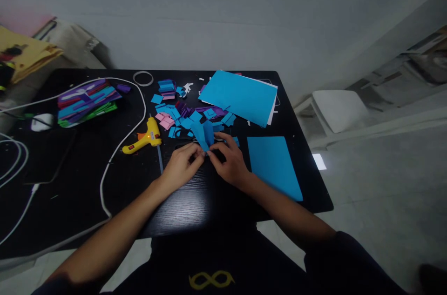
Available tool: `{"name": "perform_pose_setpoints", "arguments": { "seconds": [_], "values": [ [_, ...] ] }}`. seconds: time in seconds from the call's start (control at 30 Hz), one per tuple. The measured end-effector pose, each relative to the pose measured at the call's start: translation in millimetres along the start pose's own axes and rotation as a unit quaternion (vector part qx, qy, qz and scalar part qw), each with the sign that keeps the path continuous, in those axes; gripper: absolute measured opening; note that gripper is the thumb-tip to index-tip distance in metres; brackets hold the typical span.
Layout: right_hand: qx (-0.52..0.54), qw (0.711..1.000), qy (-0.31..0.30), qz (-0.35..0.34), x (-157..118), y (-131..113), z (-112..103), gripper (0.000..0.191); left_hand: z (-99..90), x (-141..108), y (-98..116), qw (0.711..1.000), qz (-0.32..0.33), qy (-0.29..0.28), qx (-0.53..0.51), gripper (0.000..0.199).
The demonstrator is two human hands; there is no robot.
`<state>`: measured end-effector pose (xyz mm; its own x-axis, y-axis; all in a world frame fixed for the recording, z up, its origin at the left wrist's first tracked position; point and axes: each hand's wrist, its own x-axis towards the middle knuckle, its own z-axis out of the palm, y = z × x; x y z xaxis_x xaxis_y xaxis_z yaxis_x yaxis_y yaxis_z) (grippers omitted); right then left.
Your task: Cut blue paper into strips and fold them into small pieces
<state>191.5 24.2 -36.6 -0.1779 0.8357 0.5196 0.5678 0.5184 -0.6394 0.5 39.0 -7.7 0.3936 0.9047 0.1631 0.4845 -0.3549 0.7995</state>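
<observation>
Between both hands, over the middle of the black table, a folded piece of blue paper stands up with its upper ends fanned apart. My left hand pinches its lower end from the left, thumb and fingers together. From the right, my right hand grips the same lower end, its fingertips close to those of the left. Just beyond the hands lie many small blue cut paper pieces, with pink paper squares among them. Dark scissors seem partly hidden behind the folded paper.
A yellow glue gun with a lit spot lies left of my hands. Large blue sheets rest at the back right, another blue sheet nearer. Bundled coloured strips and a white cable occupy the left. A white stool stands beyond the table.
</observation>
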Motion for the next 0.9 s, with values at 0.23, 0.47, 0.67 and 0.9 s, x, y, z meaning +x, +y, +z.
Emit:
{"name": "perform_pose_setpoints", "arguments": {
  "seconds": [0.23,0.47,0.67,0.9],
  "values": [
    [0.015,1.000,0.001,0.013,-0.2,-0.3,-0.8,0.006,-0.4,0.2,-1.8,0.997,-0.052,-0.001,-0.060,0.024],
    [0.007,1.000,0.011,-0.013,-0.3,-2.4,-1.4,0.006,4.6,-1.2,-7.4,0.980,-0.113,-0.010,-0.164,0.026],
    [0.024,1.000,-0.002,-0.005,0.6,-3.0,-3.3,0.009,3.1,1.0,-5.8,0.972,-0.128,-0.013,-0.199,0.028],
    [0.034,0.999,0.011,-0.003,-0.6,-1.9,-1.1,0.011,0.7,3.5,-4.6,0.965,-0.125,-0.037,-0.228,0.034]
  ]
}}
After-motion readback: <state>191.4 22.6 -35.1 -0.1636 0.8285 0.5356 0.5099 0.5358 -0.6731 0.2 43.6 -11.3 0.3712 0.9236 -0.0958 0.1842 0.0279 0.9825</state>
